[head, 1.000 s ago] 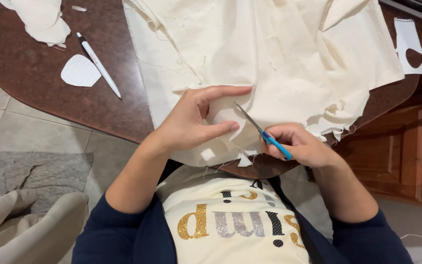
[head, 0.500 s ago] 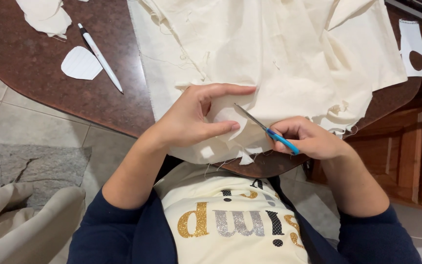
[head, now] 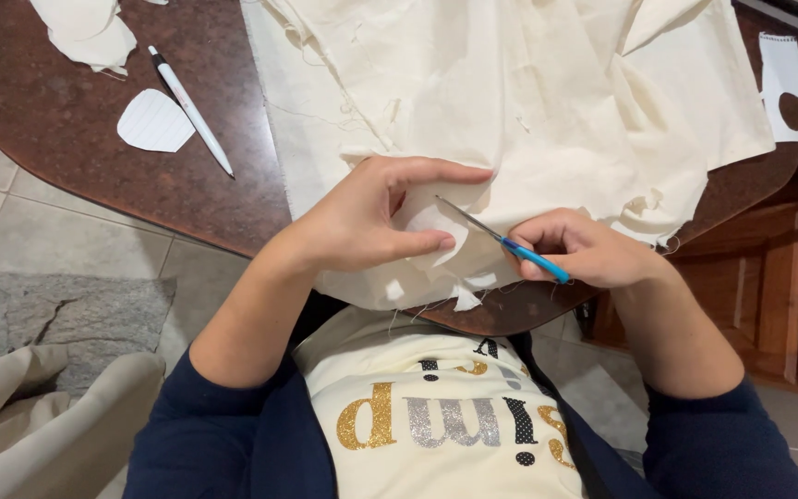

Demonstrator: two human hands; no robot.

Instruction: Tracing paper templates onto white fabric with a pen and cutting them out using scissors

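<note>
I see the right hand (head: 593,249) closed around the blue handles of a small pair of scissors (head: 501,240), fingers curled tight over the loops so most of the handle is hidden. The scissors lie with their long axis running diagonally, from the blue handle at lower right up to the metal tip at upper left, the point aimed toward the left hand (head: 371,226). The blades look nearly together, though I cannot tell exactly how far they are parted.

My left hand pinches a small pale piece (head: 436,226) against the cream fabric (head: 547,102), thumb below and forefinger stretched above it, a narrow hold on the cloth. The scissor tip sits just at the upper edge of that piece, between the two hands.

The fabric is spread over the near edge of a dark brown table (head: 66,120), hanging slightly over it. Well apart to the left lie a white pen (head: 191,111), pointing down and right, and a white paper cut-out (head: 154,122) just beside it.
</note>
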